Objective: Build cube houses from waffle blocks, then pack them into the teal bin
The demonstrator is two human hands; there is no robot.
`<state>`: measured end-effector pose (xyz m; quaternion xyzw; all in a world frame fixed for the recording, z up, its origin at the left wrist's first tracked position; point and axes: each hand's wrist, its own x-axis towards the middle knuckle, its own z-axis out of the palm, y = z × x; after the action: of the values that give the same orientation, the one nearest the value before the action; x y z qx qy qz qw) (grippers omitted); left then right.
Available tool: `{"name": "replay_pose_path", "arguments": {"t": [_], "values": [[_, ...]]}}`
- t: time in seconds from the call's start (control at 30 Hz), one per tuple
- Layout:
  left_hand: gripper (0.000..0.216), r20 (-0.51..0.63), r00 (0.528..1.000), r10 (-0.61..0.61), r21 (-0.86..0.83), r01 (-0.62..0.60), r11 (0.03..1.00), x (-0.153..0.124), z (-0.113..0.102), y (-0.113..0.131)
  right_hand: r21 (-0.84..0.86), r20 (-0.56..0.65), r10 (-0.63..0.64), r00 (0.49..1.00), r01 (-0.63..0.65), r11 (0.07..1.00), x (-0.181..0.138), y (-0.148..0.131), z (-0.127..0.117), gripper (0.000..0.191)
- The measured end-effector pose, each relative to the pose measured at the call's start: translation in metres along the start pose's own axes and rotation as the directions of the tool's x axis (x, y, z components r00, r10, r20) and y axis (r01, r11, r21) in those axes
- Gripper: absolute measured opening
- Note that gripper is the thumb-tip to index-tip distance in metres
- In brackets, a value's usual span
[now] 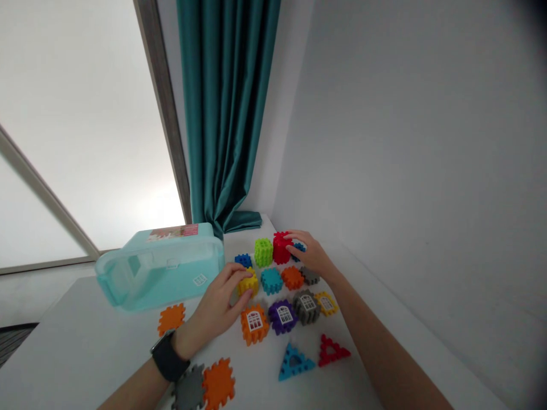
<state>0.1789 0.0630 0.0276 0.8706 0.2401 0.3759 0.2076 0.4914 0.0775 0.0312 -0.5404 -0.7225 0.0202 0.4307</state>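
My left hand (222, 299), with a dark watch (168, 356) on its wrist, has thumb and fingers closed around a yellow interlocking block (248, 285). Farther back, my right hand (311, 253) grips a red block (281, 249) from its right side. A lime green block (264, 252) stands just left of the red one, and a dark blue piece (299, 248) is partly hidden behind my right fingers. Between my hands lie a teal block (272, 281) and an orange-red block (293, 278). Another blue piece (243, 260) sits behind the yellow block.
Nearer stand orange (255, 324), purple (282, 316) and grey (306, 307) window blocks, beside a yellow window piece (326, 303). Blue (294, 364) and red triangles (332, 350) lie in front. A clear teal bin (160, 273) stands left; flat orange (219, 382) and grey (190, 388) tiles lie near me.
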Motion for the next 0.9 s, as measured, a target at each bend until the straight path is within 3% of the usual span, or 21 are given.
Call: {"name": "replay_pose_path", "arguments": {"t": [0.33, 0.9], "values": [[0.023, 0.036, 0.998, 0.052, 0.051, -0.053, 0.997, -0.001, 0.003, -0.004, 0.096, 0.151, 0.111, 0.982, -0.126, 0.987, 0.014, 0.030, 0.000, 0.023], [0.023, 0.082, 0.996, 0.043, 0.104, -0.051, 0.993, 0.000, 0.005, -0.004, 0.244, 0.225, 0.147, 0.963, -0.202, 0.948, 0.015, 0.048, 0.003, 0.023]]}}
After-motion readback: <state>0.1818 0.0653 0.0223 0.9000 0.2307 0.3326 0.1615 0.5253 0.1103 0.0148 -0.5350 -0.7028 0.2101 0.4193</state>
